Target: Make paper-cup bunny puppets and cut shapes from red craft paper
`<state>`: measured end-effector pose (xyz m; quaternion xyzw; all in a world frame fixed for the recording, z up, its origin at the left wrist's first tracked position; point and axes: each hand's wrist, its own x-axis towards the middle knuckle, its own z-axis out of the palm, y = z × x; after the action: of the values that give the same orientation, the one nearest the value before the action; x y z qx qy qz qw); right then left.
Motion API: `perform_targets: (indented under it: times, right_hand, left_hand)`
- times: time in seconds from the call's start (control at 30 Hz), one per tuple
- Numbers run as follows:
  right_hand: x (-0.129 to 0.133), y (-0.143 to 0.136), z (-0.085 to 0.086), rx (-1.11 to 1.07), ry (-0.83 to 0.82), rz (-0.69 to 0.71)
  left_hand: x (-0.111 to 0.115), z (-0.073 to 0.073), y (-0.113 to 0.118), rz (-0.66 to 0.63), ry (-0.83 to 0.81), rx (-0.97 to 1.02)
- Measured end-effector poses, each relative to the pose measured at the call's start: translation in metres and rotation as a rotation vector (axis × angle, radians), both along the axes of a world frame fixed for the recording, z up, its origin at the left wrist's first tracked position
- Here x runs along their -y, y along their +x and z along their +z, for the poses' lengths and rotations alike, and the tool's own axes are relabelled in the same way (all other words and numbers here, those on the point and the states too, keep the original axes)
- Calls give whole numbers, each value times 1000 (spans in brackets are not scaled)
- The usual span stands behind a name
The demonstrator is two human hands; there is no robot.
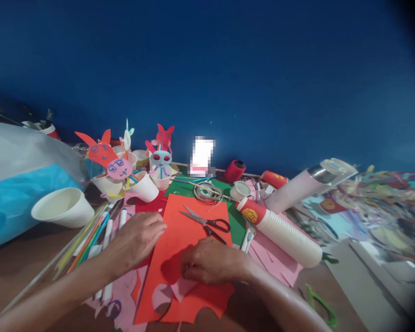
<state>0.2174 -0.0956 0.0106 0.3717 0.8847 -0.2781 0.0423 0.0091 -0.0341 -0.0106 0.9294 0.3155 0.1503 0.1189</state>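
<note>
A sheet of orange paper (183,216) with cut-out curves along its near edge lies before me. My left hand (141,235) is at its left edge, fingers curled together and their tips hidden. Over the lower part of the sheet, my right hand (214,260) has its fingers bent in a pinch at a small pink paper piece (183,288). Another curved pink scrap (161,295) lies just left of it. Black-handled scissors (207,222) rest on the orange paper above my right hand, blades partly apart.
Paper-cup puppets (115,170) and a tipped white cup (64,207) stand at left, beside markers (90,235). A stack of paper cups (283,233), a utility knife (248,240) and a bottle (293,186) lie at right. Paper scraps (380,207) crowd the far right.
</note>
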Motion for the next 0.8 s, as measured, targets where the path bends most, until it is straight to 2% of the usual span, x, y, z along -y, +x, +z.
perform_targets:
  times: [0.13,0.37,0.53,0.8]
  right_hand:
    - [0,-1,-4,-6,-25,-10]
    - [1,-4,-4,26,-7,-19]
    - [1,-6,-4,16,-14,-14]
    - [0,-7,-2,22,-41,-26]
  left_hand:
    - [-6,-4,2,100,-89,-140]
    - [2,-20,15,118,-59,-252]
    - [4,-25,13,110,-123,-211]
    - [9,-20,17,102,-234,-134]
